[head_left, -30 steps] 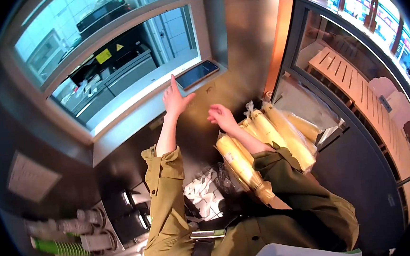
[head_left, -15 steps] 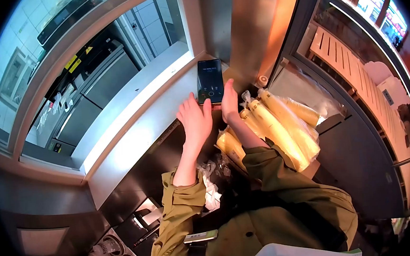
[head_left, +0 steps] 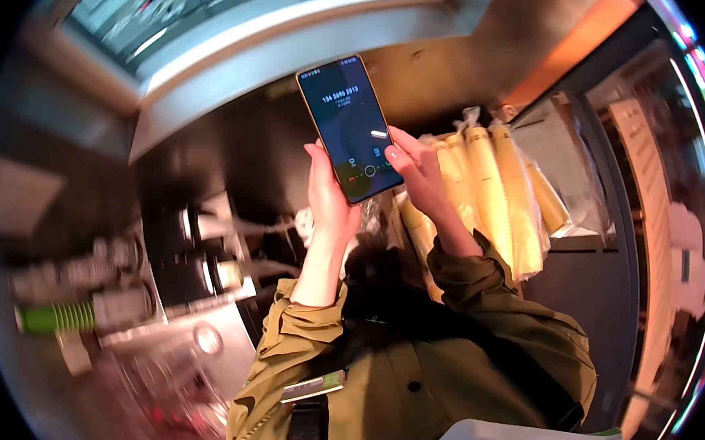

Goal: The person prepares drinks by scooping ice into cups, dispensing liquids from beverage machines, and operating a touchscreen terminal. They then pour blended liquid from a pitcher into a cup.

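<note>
A dark phone [head_left: 349,122] with a lit screen is held upright in front of the person's body. The screen shows a row of digits near its top and small icons near its bottom. My left hand [head_left: 330,193] wraps round the phone's lower left edge. On the other side, my right hand [head_left: 417,169] grips the lower right edge, its thumb over the screen by the icons. Yellow sleeves in clear plastic [head_left: 492,202] lie just right of my right hand.
A window ledge [head_left: 275,50] runs across the top. Blurred cup stacks, one green [head_left: 55,317], lie at the left beside black dispensers [head_left: 181,224]. At the right are a dark cabinet door [head_left: 592,309] and a slatted wooden surface [head_left: 654,223]. White crumpled material lies behind my left hand.
The phone has been lifted off the ledge and brought closer, with both hands now round it. The view has turned, so the window sits higher and the left counter shows more.
</note>
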A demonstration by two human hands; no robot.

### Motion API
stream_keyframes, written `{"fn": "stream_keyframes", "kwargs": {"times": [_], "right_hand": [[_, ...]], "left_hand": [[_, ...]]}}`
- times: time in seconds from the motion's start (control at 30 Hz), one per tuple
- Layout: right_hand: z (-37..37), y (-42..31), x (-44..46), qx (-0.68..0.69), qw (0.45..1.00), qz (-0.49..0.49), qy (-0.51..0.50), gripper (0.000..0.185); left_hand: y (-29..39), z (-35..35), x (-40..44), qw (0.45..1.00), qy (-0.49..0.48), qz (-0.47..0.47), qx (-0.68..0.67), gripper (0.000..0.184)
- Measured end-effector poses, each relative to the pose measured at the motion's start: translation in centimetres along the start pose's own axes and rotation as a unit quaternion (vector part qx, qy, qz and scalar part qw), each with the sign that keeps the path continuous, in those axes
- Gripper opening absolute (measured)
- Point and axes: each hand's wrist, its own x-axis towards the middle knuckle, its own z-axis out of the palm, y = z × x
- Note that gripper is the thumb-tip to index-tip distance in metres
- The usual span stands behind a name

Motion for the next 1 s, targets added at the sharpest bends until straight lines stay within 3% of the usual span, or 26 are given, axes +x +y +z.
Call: {"fn": "stream_keyframes", "kwargs": {"times": [0.1, 0.27, 0.33, 0.4, 0.43, 0.53, 0.57, 0.67, 0.73, 0.9, 0.97, 1.0], "right_hand": [[2.1, -0.5, -3.4, 0.067, 0.99, 0.079, -0.099, 0.041], [6.3, -1.5, -9.0, -0.055, 0.966, 0.013, -0.253, 0.041], [7.9, -2.5, -11.0, -0.221, 0.924, 0.003, -0.311, 0.047], [9.7, -3.0, -12.9, -0.183, 0.904, -0.033, -0.384, 0.045], [10.4, -3.3, -13.7, -0.196, 0.876, -0.007, -0.44, 0.044], [13.1, -3.1, -16.3, -0.118, 0.811, -0.057, -0.57, 0.047], [14.1, -3.6, -16.9, -0.083, 0.774, -0.02, -0.628, 0.042], [17.4, -2.9, -21.1, 0.069, 0.695, 0.115, -0.706, 0.04], [19.8, -2.4, -25.4, 0.039, 0.683, 0.161, -0.711, 0.038], [22.7, 0.0, -39.1, 0.016, 0.585, 0.192, -0.788, 0.034], [23.4, 0.1, -44.1, -0.006, 0.553, 0.162, -0.817, 0.033], [23.8, -0.1, -46.6, -0.004, 0.527, 0.154, -0.836, 0.031]], "left_hand": [[0.5, -2.0, -5.6, 0.995, 0.077, 0.055, 0.016, 0.046], [1.4, -4.4, -15.9, 0.972, 0.181, 0.147, 0.01, 0.048], [1.6, -5.3, -19.8, 0.961, 0.204, 0.188, 0.003, 0.05], [1.9, -5.8, -24.0, 0.953, 0.212, 0.217, -0.027, 0.051], [2.1, -6.1, -26.2, 0.953, 0.204, 0.216, -0.06, 0.051], [3.0, -5.5, -32.7, 0.95, 0.086, 0.278, -0.109, 0.051], [3.2, -5.7, -34.9, 0.949, -0.015, 0.294, -0.113, 0.051], [1.5, -5.3, -42.3, 0.884, 0.047, 0.383, -0.264, 0.064], [-0.3, -5.2, -48.1, 0.869, 0.221, 0.416, -0.154, 0.063], [-4.7, -2.2, -60.9, 0.801, 0.077, 0.52, -0.286, 0.079], [-6.9, -1.4, -65.2, 0.786, 0.048, 0.587, -0.187, 0.082], [-7.7, -0.9, -67.5, 0.779, 0.089, 0.614, -0.089, 0.084]]}}
